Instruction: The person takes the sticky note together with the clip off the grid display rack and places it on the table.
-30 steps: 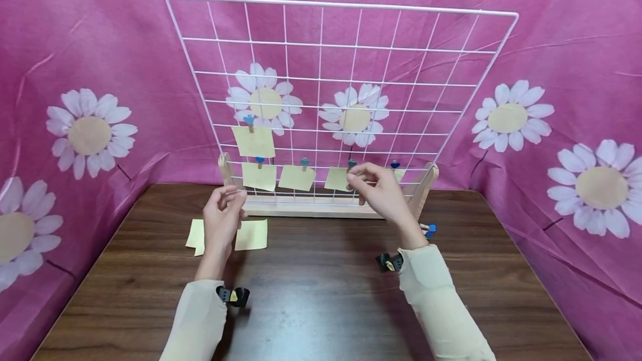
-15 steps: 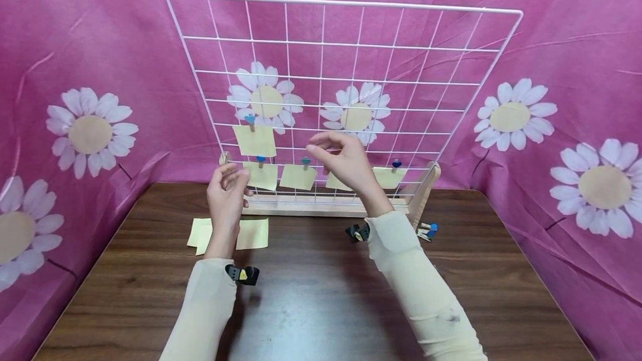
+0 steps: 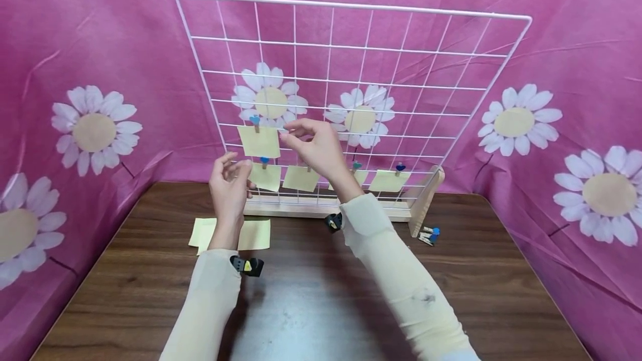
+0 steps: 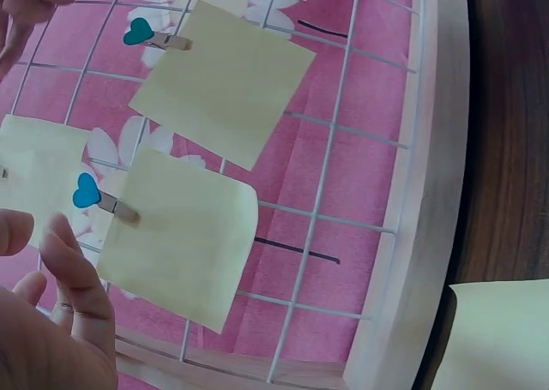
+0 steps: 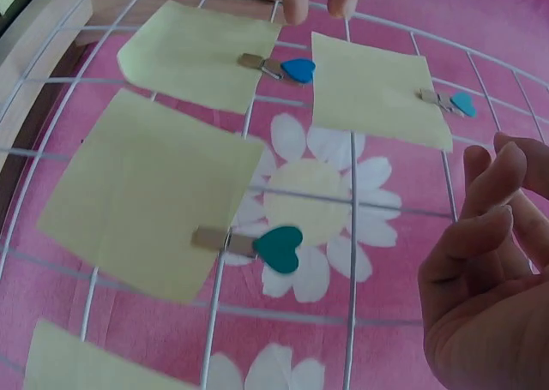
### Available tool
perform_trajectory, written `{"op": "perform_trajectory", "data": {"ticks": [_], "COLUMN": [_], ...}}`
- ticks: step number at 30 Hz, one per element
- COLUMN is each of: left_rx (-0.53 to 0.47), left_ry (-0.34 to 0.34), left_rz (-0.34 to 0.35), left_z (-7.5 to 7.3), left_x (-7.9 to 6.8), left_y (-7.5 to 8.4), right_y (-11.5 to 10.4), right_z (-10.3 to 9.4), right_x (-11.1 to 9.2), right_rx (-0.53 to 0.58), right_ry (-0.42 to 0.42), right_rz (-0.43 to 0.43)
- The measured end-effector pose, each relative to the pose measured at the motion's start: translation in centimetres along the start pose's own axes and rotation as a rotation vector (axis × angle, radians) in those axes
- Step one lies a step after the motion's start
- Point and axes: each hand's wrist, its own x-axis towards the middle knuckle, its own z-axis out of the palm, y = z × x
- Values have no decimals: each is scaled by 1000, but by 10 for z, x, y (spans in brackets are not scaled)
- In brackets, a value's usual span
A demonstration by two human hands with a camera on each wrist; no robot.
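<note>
My right hand (image 3: pixel 316 146), fingers loosely bent with nothing visible between them, hovers just right of the upper yellow sticky note (image 3: pixel 259 142). A light-blue heart-topped clothespin (image 5: pixel 463 105) fastens that note to the white wire grid (image 3: pixel 311 45). My left hand (image 3: pixel 229 188) is raised beside the lower-left sticky note (image 4: pixel 180 236), which a blue heart clothespin (image 4: pixel 93 193) pins. Its fingers are relaxed, holding nothing. More notes hang along the lower row, among them one with a green heart clothespin (image 5: pixel 276 249); the right hand partly covers this row in the head view.
A wooden base (image 3: pixel 301 208) supports the leaning grid. Loose sticky notes (image 3: pixel 254 235) lie on the dark wooden table (image 3: pixel 301 305) below the left hand. Spare clothespins (image 3: pixel 428 235) lie right of the base. Pink daisy-print cloth (image 3: pixel 125 15) surrounds the table.
My right hand has moved left and up from the lower row's right part to beside the upper note. The left hand has risen slightly. The notes stay pinned.
</note>
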Motion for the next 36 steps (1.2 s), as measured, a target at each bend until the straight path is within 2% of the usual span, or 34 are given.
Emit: {"op": "perform_trajectory", "data": {"ticks": [4, 15, 27, 36], "left_rx": [-16, 28, 54, 60], "left_ry": [-1, -23, -32, -55], "left_rz": [-5, -21, -31, -66], "left_z": [2, 3, 6, 9], "left_x": [1, 5, 8, 13], "left_y": [2, 5, 7, 10], "right_y": [-5, -22, -31, -36], "right_z": [8, 24, 42, 48], "right_x": [6, 17, 22, 26], "right_rx": [25, -51, -77, -203], "right_ry": [7, 43, -10, -25], "right_rz": [24, 23, 17, 26]}}
